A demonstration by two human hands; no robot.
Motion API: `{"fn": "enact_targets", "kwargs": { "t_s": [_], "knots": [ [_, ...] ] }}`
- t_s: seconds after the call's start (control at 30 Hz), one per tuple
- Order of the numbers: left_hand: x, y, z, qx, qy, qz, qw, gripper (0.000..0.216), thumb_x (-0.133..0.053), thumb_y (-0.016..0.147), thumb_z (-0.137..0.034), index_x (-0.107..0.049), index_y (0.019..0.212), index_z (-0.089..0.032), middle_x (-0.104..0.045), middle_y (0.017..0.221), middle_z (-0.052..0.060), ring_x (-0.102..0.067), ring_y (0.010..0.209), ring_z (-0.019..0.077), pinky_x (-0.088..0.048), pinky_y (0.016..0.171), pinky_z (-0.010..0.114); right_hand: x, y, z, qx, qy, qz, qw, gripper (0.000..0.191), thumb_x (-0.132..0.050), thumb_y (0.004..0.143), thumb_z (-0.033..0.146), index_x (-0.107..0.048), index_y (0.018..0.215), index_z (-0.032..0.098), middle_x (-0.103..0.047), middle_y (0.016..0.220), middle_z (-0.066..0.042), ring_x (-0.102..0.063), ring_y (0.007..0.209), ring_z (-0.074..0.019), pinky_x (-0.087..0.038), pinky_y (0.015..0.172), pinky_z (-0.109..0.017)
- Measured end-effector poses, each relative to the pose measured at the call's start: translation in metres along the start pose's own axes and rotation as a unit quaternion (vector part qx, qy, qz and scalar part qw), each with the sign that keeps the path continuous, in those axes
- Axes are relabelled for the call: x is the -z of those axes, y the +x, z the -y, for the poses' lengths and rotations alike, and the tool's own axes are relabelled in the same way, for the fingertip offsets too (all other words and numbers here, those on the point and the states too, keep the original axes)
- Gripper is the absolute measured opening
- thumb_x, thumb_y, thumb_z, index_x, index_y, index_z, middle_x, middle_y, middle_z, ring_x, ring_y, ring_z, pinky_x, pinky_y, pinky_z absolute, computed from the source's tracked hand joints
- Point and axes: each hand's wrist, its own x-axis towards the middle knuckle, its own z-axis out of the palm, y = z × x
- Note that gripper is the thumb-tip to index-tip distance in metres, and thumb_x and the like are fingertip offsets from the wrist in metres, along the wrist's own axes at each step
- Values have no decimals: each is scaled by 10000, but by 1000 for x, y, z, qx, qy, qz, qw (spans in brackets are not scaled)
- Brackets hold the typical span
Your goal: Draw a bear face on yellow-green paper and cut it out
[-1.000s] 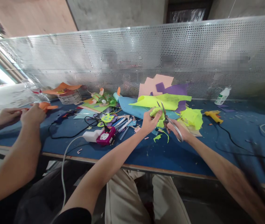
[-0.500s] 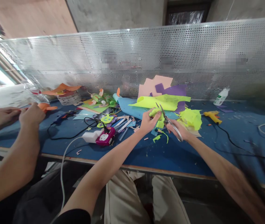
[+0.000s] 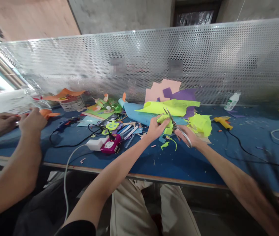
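Observation:
My left hand (image 3: 156,127) pinches a small yellow-green foam sheet piece (image 3: 164,118) above the middle of the table. In my right hand (image 3: 186,134) is a pair of metal scissors (image 3: 176,126), its blades pointing up and left beside the foam piece. Whether the blades touch the foam I cannot tell. Yellow-green offcuts (image 3: 169,144) lie on the table under my hands. Behind them rests a rolled yellow-green sheet (image 3: 170,107) on a blue sheet (image 3: 139,113), and a crumpled yellow-green sheet (image 3: 202,125) lies just right of my right hand.
At left, a co-worker's hands (image 3: 30,123) hold something near an orange piece (image 3: 46,113). A purple power socket (image 3: 111,144) with a white cable stands left of my forearm. A yellow glue gun (image 3: 223,123) and white bottle (image 3: 232,101) are at right. A perforated metal panel (image 3: 154,55) borders the back.
My hands, the foam piece and the scissors stay nearly where they were. The co-worker's hands at the left have shifted slightly. The view has moved a little.

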Motion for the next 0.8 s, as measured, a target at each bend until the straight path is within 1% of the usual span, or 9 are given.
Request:
{"fn": "enact_targets", "kwargs": {
  "t_s": [0.13, 0.23, 0.37, 0.47, 0.6, 0.7, 0.8],
  "knots": [
    [1, 0, -3, 13, 12, 21, 1000, 383, -627, 929, -508, -619, 771, -158, -523, 693, -8, -411, 639, 111, -348, 606, 253, 0, 1, -2, 2, 15, 6, 1000, 421, -626, 933, 618, -554, 850, 212, -545, 665, 12, -502, 626, -154, -401, 537, -282],
    [2, 0, -4, 20, 6, 35, 999, 389, -635, 923, -508, -620, 767, -152, -528, 692, -5, -411, 634, 107, -346, 595, 250, -1, -1, -3, -4, 28, 8, 1000, 437, -581, 960, 628, -527, 831, 214, -546, 668, 8, -488, 610, -145, -402, 547, -289],
    [2, 0, -2, 14, -10, 39, 999, 386, -645, 924, -506, -624, 775, -150, -529, 701, 0, -420, 645, 108, -361, 603, 250, -2, -2, 1, -5, 22, 9, 1000, 492, -489, 1003, 646, -484, 748, 226, -535, 642, -5, -453, 579, -144, -381, 553, -313],
    [0, 0, 0, 21, -15, 23, 999, 419, -652, 917, -549, -621, 782, -154, -516, 696, -2, -414, 633, 108, -370, 599, 251, -2, -1, 5, -2, 5, -5, 1000, 502, -528, 980, 655, -484, 715, 231, -535, 613, -4, -441, 570, -147, -371, 556, -317],
    [-4, 0, 2, 18, -7, -26, 999, 446, -634, 929, -585, -613, 771, -168, -499, 670, -11, -413, 618, 110, -354, 585, 248, -3, 0, 7, -6, 19, -3, 1000, 468, -586, 952, 649, -502, 768, 227, -538, 627, 9, -470, 587, -151, -388, 554, -303],
    [-5, 0, 2, 7, -2, -30, 1000, 438, -623, 946, -570, -604, 762, -172, -515, 683, -9, -440, 640, 115, -361, 599, 246, -5, 0, 4, -5, 44, 12, 999, 444, -591, 952, 642, -506, 832, 223, -547, 696, 11, -502, 619, -152, -424, 578, -302],
    [-4, 0, 2, 4, -7, -22, 1000, 419, -613, 964, -547, -602, 778, -172, -522, 701, -8, -445, 654, 115, -368, 612, 246, -6, -1, 2, -10, 51, 26, 998, 444, -552, 975, 638, -494, 849, 216, -542, 726, 4, -517, 640, -154, -438, 598, -308]
  ]
}}
